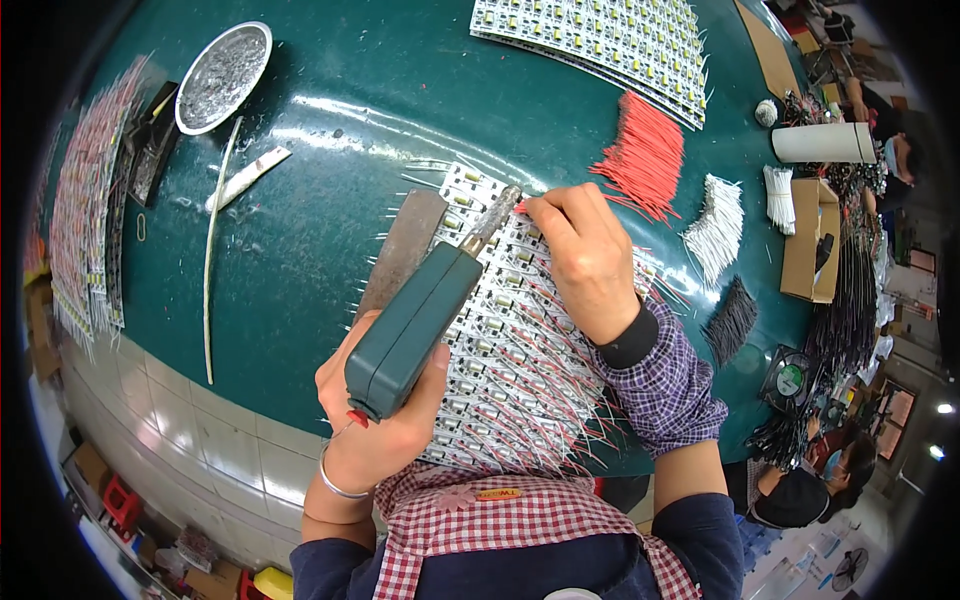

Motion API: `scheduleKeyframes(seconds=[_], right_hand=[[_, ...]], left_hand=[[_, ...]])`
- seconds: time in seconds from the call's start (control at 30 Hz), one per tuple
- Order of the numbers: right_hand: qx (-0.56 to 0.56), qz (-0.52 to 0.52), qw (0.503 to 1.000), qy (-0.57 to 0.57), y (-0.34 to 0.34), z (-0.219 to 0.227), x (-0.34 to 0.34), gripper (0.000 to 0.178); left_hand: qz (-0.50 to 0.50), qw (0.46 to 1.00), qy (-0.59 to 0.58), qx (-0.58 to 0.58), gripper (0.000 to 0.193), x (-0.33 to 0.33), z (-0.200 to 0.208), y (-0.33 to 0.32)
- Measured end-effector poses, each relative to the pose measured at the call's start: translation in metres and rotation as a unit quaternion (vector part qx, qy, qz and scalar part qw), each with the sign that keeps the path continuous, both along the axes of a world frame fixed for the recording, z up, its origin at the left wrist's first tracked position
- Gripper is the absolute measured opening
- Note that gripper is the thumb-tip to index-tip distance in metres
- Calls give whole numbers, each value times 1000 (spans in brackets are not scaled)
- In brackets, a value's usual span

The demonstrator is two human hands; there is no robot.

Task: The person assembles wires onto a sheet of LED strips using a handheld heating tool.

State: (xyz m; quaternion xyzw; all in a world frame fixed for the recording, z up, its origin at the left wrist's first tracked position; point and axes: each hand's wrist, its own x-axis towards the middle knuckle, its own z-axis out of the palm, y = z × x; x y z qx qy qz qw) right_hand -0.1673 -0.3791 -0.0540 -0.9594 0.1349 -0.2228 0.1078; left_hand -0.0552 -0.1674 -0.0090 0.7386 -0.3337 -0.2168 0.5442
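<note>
My left hand point(405, 432) is wrapped round the dark green body of a soldering gun point(418, 322). The gun's metal tip points away from me and rests at the far part of a white circuit board panel point(487, 345). Close beside that tip, my right hand point(585, 250) pinches a short red wire point(521, 208) at the board, its fingertips mostly covering it. Many red and white wires stand up from the panel's nearer rows. Along the panel's left side lies a flat grey-brown bar point(405, 245).
Beyond my right hand lie piles of red wires point(645, 160), white wires point(714, 230) and black wires point(733, 320). A stack of panels point(600, 50) is at the back; wired panels point(85, 200) and a metal bowl point(267, 50) are left. Co-workers sit far right, past a cardboard box point(825, 270).
</note>
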Motion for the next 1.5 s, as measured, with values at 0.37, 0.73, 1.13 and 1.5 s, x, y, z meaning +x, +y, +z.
scheduleKeyframes(seconds=[0.37, 0.73, 1.13, 1.5], right_hand=[[-1, -9, 1000, 0, 2, 2, -4, 26], [-7, -9, 1000, 0, 2, 0, -3, 29], [-3, -25, 1000, -1, 7, 1, 0, 34], [-19, -8, 1000, -4, 4, -1, -1, 29]], left_hand=[[12, 1000, 23, -4, 16, 0, 0, 2], [-5, 998, 52, 22, 15, -2, -8, -7], [-15, 999, -17, 49, 13, -2, -7, -4], [9, 1000, -20, 4, 17, -4, 1, 7]])
